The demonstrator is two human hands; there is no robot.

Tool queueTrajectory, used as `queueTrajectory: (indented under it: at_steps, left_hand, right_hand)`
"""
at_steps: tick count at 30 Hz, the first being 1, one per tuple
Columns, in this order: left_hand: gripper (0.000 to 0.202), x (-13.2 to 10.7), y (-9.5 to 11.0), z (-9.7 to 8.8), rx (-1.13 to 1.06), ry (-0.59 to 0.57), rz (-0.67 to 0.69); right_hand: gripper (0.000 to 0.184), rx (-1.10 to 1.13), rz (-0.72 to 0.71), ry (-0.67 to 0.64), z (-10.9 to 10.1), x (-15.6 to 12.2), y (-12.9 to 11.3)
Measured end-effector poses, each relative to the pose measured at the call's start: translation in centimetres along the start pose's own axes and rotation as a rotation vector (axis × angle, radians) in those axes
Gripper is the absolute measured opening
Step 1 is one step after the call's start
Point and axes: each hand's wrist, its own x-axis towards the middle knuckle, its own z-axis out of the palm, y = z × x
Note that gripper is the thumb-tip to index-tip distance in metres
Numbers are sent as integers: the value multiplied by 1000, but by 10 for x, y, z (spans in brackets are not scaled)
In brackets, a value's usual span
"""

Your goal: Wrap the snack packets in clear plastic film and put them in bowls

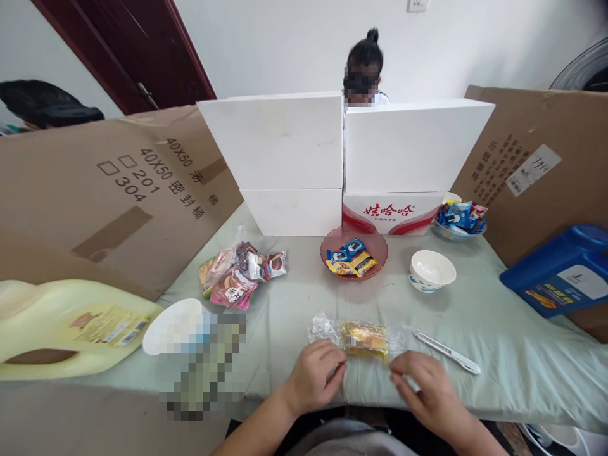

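A yellow-gold packet (365, 339) lies crosswise near the table's front edge, with crinkled clear plastic film (325, 328) spreading out at both ends. At its near left side is my left hand (317, 373), fingers curled in and thumb close to the forefinger. My right hand (424, 383) sits at the near right side, its fingers bent toward the thumb. Whether either hand pinches the clear film cannot be made out. A white utility knife (446, 351) rests just beyond my right hand.
Behind the packet stand a pink glass bowl (327, 266) of small snacks and a white paper bowl (432, 271). Bagged snacks (235, 275) lie left. White boxes (294, 145) wall off the back, a person behind them. A yellow jug (71, 329) and blue bottle (560, 272) flank the sides.
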Motion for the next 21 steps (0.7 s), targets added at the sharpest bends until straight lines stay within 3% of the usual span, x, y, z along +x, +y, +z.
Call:
queueTrajectory:
  at_steps: [2, 3, 6, 9, 13, 18, 21]
  left_hand:
    - [14, 7, -3, 6, 93, -73, -68]
    - [16, 10, -8, 10, 157, -83, -116]
    - [29, 13, -25, 17, 312, -122, -216]
    - [38, 13, -36, 23, 356, -167, -231]
    - [32, 13, -38, 26, 365, -75, -226]
    - [23, 11, -26, 14, 316, 114, -122]
    - [25, 4, -11, -5, 193, 43, -81]
  right_hand:
    - [10, 10, -40, -165, 8, 5, -6]
    - [12, -18, -30, -182, 12, 7, -4]
    - [20, -159, 13, -119, 25, 8, 13]
    - [28, -303, 70, -96, 34, 6, 35]
    - [35, -420, 202, -126, 40, 2, 51]
    - [30, -387, 248, -171, 28, 2, 51]
    - [28, -267, 203, -232, 8, 3, 39]
